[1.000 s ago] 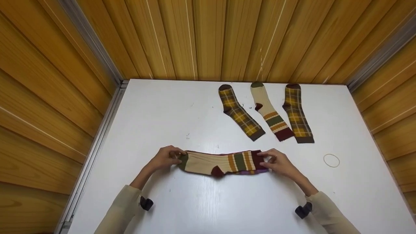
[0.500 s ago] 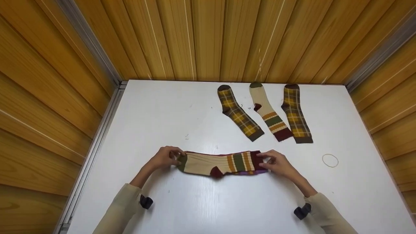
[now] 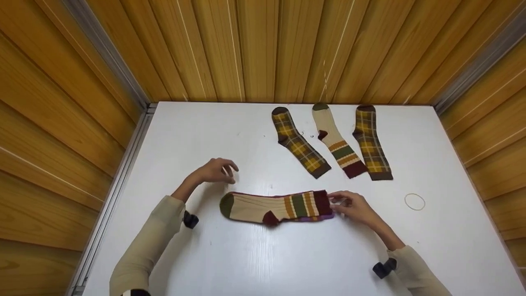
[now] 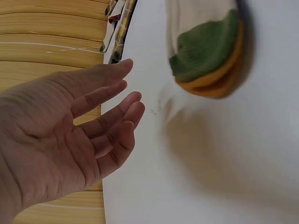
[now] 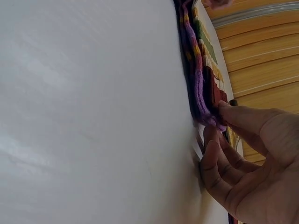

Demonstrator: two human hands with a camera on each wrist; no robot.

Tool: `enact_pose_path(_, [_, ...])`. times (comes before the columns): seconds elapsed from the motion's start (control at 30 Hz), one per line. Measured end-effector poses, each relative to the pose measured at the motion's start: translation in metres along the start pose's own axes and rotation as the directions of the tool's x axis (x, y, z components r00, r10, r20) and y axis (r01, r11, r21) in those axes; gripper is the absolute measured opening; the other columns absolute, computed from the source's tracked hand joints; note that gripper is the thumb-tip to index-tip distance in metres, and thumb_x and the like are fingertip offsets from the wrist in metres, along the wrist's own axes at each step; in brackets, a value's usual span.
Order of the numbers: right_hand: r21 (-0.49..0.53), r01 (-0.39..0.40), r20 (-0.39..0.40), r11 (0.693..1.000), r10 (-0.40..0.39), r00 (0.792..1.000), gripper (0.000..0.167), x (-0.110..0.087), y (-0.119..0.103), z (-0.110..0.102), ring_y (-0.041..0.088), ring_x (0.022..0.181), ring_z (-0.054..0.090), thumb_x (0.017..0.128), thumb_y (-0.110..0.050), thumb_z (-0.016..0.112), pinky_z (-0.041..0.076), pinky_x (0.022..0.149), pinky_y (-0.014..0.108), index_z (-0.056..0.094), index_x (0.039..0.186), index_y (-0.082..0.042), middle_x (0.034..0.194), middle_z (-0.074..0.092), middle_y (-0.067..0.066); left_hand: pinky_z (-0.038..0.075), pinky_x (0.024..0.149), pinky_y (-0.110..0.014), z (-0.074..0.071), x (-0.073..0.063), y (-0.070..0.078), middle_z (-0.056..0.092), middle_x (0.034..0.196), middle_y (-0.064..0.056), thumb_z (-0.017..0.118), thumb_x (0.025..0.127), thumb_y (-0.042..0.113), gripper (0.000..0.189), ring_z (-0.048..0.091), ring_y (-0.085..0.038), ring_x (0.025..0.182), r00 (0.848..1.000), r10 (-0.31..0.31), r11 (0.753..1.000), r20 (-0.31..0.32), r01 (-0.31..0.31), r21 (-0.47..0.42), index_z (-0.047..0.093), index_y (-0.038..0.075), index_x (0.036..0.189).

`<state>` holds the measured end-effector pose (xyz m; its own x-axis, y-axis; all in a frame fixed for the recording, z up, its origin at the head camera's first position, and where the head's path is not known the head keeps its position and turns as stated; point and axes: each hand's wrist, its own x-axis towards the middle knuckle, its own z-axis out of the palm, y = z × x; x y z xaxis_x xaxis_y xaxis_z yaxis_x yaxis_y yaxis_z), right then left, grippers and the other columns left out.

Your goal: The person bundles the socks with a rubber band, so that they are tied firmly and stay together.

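A cream sock point(image 3: 252, 207) with a green toe, maroon heel and striped cuff lies flat on top of at least one other sock. Along the lower edge, a purple cuff point(image 3: 316, 218) peeks out, and in the left wrist view an orange toe point(image 4: 215, 88) shows beneath the green one. My left hand point(image 3: 215, 170) is raised above and behind the toe end, fingers loosely bent and holding nothing. At the other end my right hand point(image 3: 351, 206) pinches the stacked cuffs, thumb on the maroon cuff point(image 5: 216, 88) and fingers at the purple edge below.
Behind the stack lie two brown and yellow plaid socks, one on the left point(image 3: 302, 144) and one on the right point(image 3: 372, 144). Between them is another cream striped sock point(image 3: 339, 142). A thin rubber band point(image 3: 415, 194) rests on the white table point(image 3: 185, 135), which wooden panels point(image 3: 259, 49) surround.
My left hand has let go of the toe end and moved up and away from it. The right hand stays at the cuffs, and the sock stack lies nearly where it was.
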<state>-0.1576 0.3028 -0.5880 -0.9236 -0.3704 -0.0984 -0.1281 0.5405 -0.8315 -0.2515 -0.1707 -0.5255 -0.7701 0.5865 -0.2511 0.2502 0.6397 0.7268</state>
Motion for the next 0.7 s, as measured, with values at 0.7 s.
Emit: enact_pose_path(0.7, [0.19,-0.31,-0.358,0.931,0.36,0.861,0.043,0.014,0.032,-0.051,0.007,0.064,0.065,0.101,-0.019,0.063,0.053,0.055,0.023,0.056,0.139,0.001,0.102,0.069,0.02,0.044,0.113,-0.04,0.049,0.261,0.127,0.053,0.149,-0.015,0.061,0.102,0.016,0.045,0.05,-0.031,0.138,0.978,0.071,0.978,-0.197,-0.029,0.206,0.055,0.008,0.146])
